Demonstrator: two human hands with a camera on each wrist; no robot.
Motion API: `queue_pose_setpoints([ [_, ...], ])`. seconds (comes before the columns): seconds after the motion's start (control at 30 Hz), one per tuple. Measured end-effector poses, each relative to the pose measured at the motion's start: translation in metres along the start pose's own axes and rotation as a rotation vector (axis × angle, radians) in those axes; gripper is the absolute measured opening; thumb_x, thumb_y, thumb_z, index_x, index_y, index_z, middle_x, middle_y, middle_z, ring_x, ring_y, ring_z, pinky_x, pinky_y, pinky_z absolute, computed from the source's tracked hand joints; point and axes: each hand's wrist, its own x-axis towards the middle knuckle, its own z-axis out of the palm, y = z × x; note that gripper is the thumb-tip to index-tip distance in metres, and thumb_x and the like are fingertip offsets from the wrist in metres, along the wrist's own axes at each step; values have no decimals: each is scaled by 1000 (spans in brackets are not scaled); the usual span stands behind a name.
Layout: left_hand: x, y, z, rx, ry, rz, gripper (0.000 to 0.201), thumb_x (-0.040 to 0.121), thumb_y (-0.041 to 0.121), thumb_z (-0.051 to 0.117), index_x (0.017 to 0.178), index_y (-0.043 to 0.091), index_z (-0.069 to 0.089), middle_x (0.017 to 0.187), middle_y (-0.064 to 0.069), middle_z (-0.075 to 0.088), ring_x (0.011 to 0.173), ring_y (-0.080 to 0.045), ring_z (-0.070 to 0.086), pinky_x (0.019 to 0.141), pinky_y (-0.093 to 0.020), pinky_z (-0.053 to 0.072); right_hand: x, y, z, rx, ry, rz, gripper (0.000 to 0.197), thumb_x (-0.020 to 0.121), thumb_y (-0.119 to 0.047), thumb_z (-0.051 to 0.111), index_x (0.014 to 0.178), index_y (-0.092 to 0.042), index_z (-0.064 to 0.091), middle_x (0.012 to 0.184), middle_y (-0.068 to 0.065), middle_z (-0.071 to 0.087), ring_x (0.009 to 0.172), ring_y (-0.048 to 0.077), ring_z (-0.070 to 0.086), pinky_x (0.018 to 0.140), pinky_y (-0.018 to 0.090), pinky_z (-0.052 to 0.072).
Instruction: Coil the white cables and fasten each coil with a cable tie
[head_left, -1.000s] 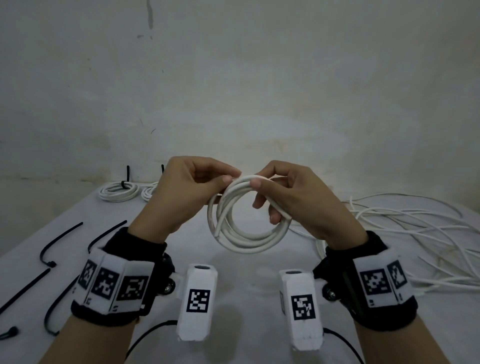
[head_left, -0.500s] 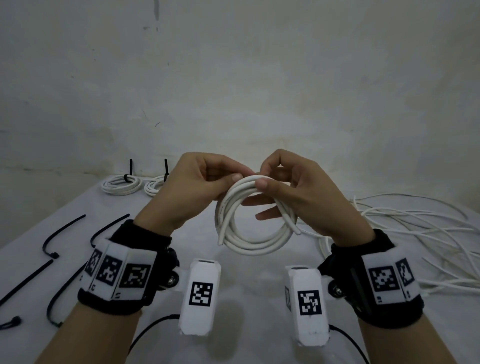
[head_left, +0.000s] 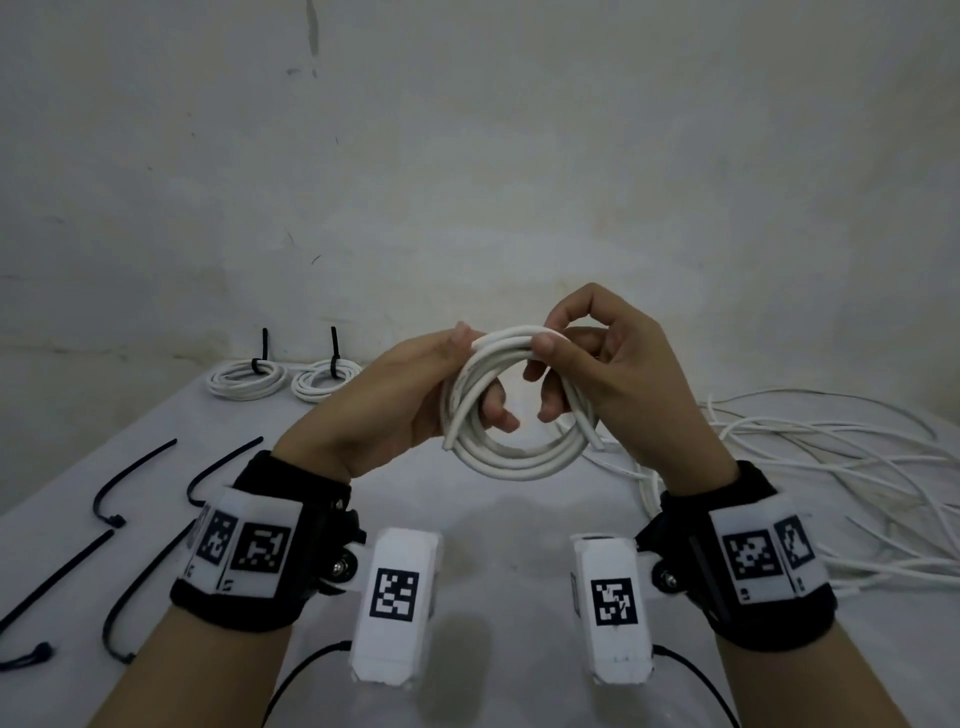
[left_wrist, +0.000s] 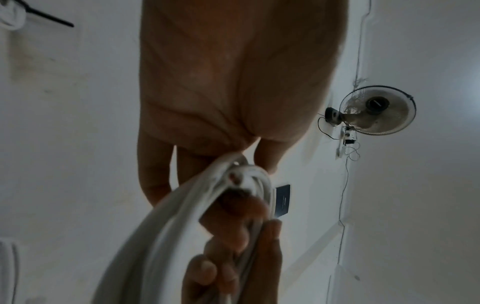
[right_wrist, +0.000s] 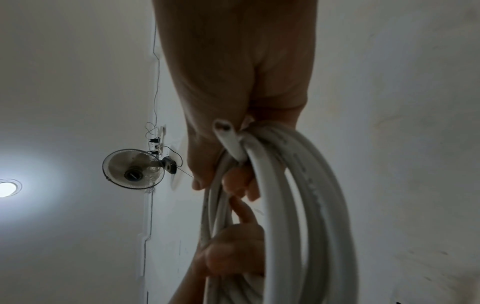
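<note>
A white cable coil (head_left: 519, 462) of several loops hangs in the air over the table's middle, held between both hands. My left hand (head_left: 478, 374) grips its left side, thumb on top and fingers curled through the ring. My right hand (head_left: 550, 374) pinches the top of the loops with its thumb, and its other fingers curl round the right side. One cut cable end (head_left: 447, 441) points down at the left, the other (head_left: 595, 441) at the right. The wrist views show the coil (left_wrist: 182, 216) (right_wrist: 298, 205) close up, with both hands' fingers on it.
Two tied coils (head_left: 247, 379) (head_left: 324, 382) with black ties lie at the back left. Several loose black cable ties (head_left: 135, 478) lie on the left of the white table (head_left: 493, 545). A tangle of loose white cables (head_left: 831, 467) covers the right side. A wall fan (left_wrist: 376, 110) shows behind.
The coil has risen a little. My left hand turned palm-up and slipped its fingers through the ring. My right hand kept its pinch on the top.
</note>
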Motion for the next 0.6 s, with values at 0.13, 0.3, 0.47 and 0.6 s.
queue_pose_setpoints([
  [0.13, 4, -2, 8, -14, 28, -37, 54, 83, 53, 32, 97, 9, 60, 53, 2, 41, 51, -12, 48, 75, -35, 39, 1, 3, 3, 6, -5, -12, 23, 80, -29, 66, 80, -11, 50, 62, 7, 63, 41, 21, 52, 47, 41, 49],
  [0.3, 7, -3, 15, 10, 142, -18, 50, 79, 53, 40, 78, 4, 54, 47, 5, 31, 43, -10, 35, 64, -29, 40, 2, 6, 7, -12, 11, 16, 26, 84, -29, 64, 85, -7, 50, 58, 5, 60, 39, 20, 51, 43, 34, 46],
  [0.47, 8, -3, 14, -78, 210, 2, 43, 80, 49, 42, 76, 7, 51, 46, 6, 32, 42, -9, 37, 63, -29, 42, 1, 9, 13, 299, -58, 366, 51, 70, -56, 58, 78, -6, 56, 46, 2, 48, 39, 14, 44, 57, 32, 50],
  [0.6, 7, -1, 12, -75, 141, -28, 44, 82, 52, 40, 73, 9, 48, 50, 3, 35, 46, -12, 39, 59, -25, 46, 3, 6, 16, 432, -69, 439, 47, 70, -56, 57, 69, -10, 49, 43, -3, 35, 38, 12, 32, 53, 27, 43],
])
